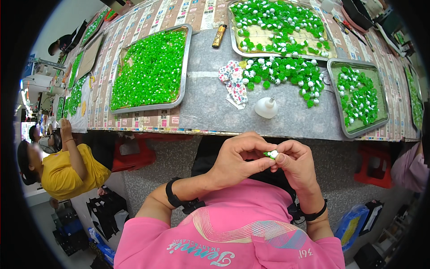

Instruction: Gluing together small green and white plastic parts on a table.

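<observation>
In front of my pink shirt, just off the table's near edge, my left hand [239, 161] and my right hand [295, 163] meet. Between their thumbs and fingertips they pinch a small green and white piece [272, 154], partly covered by the fingers. Beyond them on the grey mat stands a small white squeeze bottle [267, 107] with a thin nozzle. A loose heap of green and white pieces [286, 74] lies behind it, with a floral cloth [233, 80] at its left.
Metal trays of green pieces stand at left [187, 67], far middle [277, 56] and right [386, 107]. A gold and black lighter-shaped thing [219, 36] lies between two trays. Red stools [132, 154] are under the table. A person in yellow [74, 172] sits at left.
</observation>
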Motion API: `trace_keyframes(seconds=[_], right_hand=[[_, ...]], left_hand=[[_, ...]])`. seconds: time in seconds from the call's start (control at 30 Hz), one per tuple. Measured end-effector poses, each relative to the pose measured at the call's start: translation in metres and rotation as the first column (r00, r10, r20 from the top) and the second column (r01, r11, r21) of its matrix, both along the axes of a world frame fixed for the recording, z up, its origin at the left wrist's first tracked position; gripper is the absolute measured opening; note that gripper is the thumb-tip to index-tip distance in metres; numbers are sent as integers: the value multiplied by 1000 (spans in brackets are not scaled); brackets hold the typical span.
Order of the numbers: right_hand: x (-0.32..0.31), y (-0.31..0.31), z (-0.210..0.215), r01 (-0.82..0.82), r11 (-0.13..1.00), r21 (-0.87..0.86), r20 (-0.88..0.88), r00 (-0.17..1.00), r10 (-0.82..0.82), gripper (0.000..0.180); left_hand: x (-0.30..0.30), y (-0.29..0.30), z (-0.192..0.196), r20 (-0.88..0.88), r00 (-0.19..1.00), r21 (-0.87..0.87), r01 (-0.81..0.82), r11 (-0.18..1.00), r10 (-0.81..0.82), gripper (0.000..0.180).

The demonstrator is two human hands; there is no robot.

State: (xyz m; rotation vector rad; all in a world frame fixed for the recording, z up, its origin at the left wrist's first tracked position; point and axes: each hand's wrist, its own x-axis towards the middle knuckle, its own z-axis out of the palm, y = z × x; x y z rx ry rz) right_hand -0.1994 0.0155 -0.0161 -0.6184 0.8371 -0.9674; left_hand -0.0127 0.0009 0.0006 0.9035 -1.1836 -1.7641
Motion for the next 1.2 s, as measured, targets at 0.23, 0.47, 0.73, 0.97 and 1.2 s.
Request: trace_keyframes(seconds=[0.23, 0.47, 0.73, 0.97, 1.2], right_hand=[[1, -3, 3, -10, 999, 46, 87, 996, 6, 16], [0, -4, 2, -16, 994, 108, 131, 991, 2, 15], [1, -4, 0, -23, 997, 80, 100, 995, 15, 13], [2, -6, -1, -34, 996, 81, 98, 995, 26, 14], [2, -6, 1, -34, 999, -15, -160, 987, 31, 15]], left_hand=[[2, -4, 2, -53, 997, 15, 48, 999, -47, 33], [6, -7, 1, -128, 988, 200, 112, 973, -87, 26], [5, -10, 0, -129, 987, 302, 136, 944, -100, 21], [8, -11, 0, -184, 979, 477, 162, 864, -82, 20], [12, -12, -4, -254, 961, 515, 232, 825, -111, 23]])
